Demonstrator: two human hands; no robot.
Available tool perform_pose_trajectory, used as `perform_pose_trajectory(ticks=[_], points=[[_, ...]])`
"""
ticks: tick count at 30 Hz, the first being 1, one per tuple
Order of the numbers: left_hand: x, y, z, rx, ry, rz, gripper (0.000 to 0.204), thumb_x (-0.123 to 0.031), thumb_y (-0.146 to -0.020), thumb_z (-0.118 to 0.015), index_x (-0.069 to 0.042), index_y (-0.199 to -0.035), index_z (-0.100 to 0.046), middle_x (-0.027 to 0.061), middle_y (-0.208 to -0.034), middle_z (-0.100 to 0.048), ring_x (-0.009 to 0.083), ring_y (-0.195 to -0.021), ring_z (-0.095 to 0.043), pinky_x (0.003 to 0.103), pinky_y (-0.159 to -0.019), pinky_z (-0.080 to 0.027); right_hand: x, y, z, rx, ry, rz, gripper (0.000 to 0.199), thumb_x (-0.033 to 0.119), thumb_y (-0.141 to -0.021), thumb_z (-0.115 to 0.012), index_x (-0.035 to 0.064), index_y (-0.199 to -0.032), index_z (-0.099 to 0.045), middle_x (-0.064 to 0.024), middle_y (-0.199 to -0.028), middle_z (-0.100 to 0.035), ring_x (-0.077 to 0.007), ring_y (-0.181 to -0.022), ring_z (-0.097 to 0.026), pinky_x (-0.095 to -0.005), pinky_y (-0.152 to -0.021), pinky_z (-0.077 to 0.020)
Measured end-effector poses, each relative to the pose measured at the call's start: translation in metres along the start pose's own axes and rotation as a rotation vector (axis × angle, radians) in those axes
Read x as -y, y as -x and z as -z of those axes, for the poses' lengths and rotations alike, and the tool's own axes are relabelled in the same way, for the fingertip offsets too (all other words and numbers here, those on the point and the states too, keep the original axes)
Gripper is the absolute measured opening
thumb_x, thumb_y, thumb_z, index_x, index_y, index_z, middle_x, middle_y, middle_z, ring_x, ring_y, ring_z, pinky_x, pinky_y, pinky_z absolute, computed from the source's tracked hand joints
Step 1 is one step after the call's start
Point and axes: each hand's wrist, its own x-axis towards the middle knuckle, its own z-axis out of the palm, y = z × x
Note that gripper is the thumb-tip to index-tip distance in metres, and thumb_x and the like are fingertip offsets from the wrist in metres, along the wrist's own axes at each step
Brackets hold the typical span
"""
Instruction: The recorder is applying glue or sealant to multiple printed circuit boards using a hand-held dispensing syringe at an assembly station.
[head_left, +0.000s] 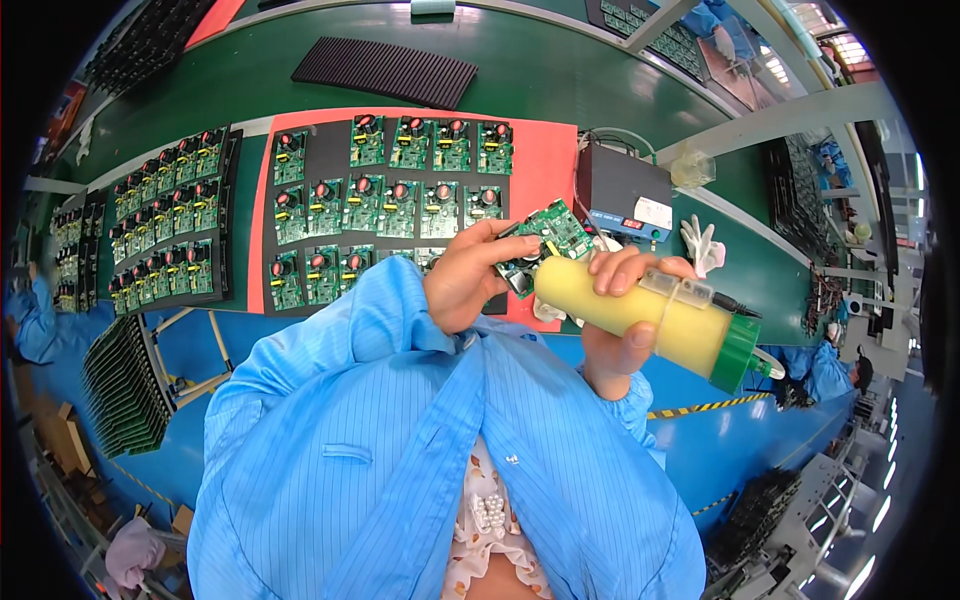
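My left hand is closed on the edge of a green circuit board, which it holds tilted above the bench, in front of my chest. Wrapped around a thick yellow glue cartridge with a green end cap is my right hand. The cartridge lies slantwise, its narrower end beside the board's near edge; its tip is hard to make out, so I cannot tell whether it touches. A small clear tube is strapped along the cartridge's side. Rows of similar boards lie on a black mat to the left.
A red sheet lies under the mat. Right of it stand a dark control box and a white glove. Another board-filled black tray lies at left, a ribbed black stack farther back. A rack of boards stands below the bench.
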Motion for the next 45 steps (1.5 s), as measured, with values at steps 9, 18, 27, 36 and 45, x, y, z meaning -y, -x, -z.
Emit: perform_pose_trajectory(ticks=[9, 18, 27, 36, 45], points=[[0.006, 0.0, -0.004, 0.014, 0.045, 0.021, 0.035, -0.009, -0.085, -0.06, -0.003, -0.117, -0.048, 0.0081, -0.106, -0.06, 0.0151, -0.096, -0.056, 0.028, -0.078, -0.045, 0.001, 0.006, 0.0, -0.002, 0.062, 0.021, 0.054, 0.041, -0.078, -0.067, 0.0171, -0.118, -0.039, -0.0025, -0.079, -0.051, -0.0149, -0.072, -0.049, -0.0331, -0.073, -0.0393], [0.006, 0.0, -0.003, 0.021, 0.053, -0.004, 0.036, -0.009, -0.085, -0.061, -0.002, -0.118, -0.047, 0.0095, -0.108, -0.059, 0.017, -0.098, -0.056, 0.029, -0.083, -0.045, 0.005, 0.008, 0.001, -0.023, 0.111, 0.03, 0.054, 0.042, -0.078, -0.066, 0.0173, -0.118, -0.039, -0.0023, -0.08, -0.051, -0.0152, -0.073, -0.049, -0.0327, -0.073, -0.039], [0.01, -0.004, 0.001, 0.011, 0.03, -0.03, 0.041, -0.009, -0.084, -0.063, -0.001, -0.118, -0.044, 0.0123, -0.108, -0.057, 0.0183, -0.099, -0.056, 0.03, -0.084, -0.045, 0.007, 0.012, -0.004, -0.004, 0.197, 0.085, 0.055, 0.038, -0.079, -0.066, 0.016, -0.12, -0.038, -0.0037, -0.082, -0.054, -0.0161, -0.074, -0.051, -0.0335, -0.073, -0.0401], [0.013, -0.006, -0.002, -0.028, 0.091, -0.037, 0.046, -0.006, -0.082, -0.065, -0.001, -0.119, -0.038, 0.0136, -0.107, -0.057, 0.0196, -0.098, -0.057, 0.031, -0.084, -0.046, 0.004, 0.02, -0.011, 0.123, 0.408, 0.281, 0.059, 0.035, -0.077, -0.07, 0.0153, -0.121, -0.038, -0.0062, -0.083, -0.056, -0.0174, -0.076, -0.054, -0.035, -0.074, -0.0427], [0.016, -0.008, -0.001, -0.021, 0.116, -0.054, 0.044, -0.006, -0.082, -0.065, -0.001, -0.118, -0.039, 0.0135, -0.107, -0.058, 0.0196, -0.099, -0.057, 0.032, -0.085, -0.046, 0.01, 0.021, -0.002, -0.022, 0.303, 0.204, 0.059, 0.036, -0.076, -0.07, 0.0143, -0.12, -0.037, -0.0065, -0.082, -0.056, -0.0184, -0.076, -0.054, -0.0356, -0.074, -0.0432]])
